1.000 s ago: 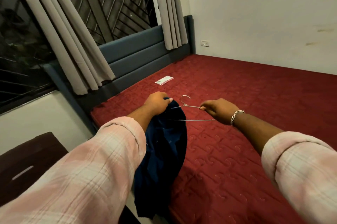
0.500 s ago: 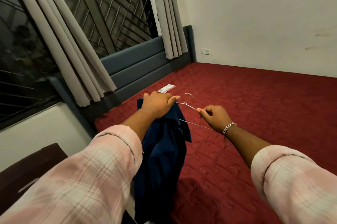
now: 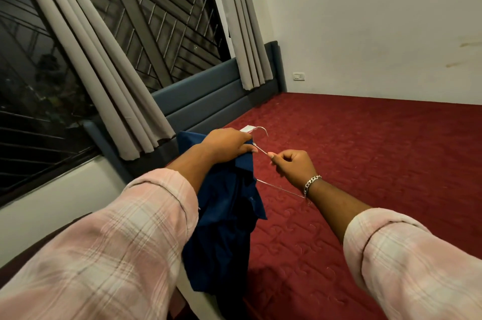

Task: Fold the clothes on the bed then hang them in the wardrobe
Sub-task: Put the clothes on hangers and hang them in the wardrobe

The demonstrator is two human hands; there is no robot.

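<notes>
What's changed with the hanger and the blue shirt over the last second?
The left hand has drawn the blue shirt further onto the wire hanger, which has tilted, hook away. The right hand has moved closer in. Both grips are unchanged, and the white slip stays on the red mattress.

Up comes the wire hanger (image 3: 260, 149), tilting steeply now, its hook (image 3: 262, 130) rising over the white slip (image 3: 247, 128) on the bed. The left hand (image 3: 227, 145) has lifted the blue garment (image 3: 229, 215) with it, gathered higher at the hanger's neck. The right hand (image 3: 294, 167) has slid up the hanger's arm, pinching it closer to the hook, bottom wire now sloping past its wrist.
</notes>
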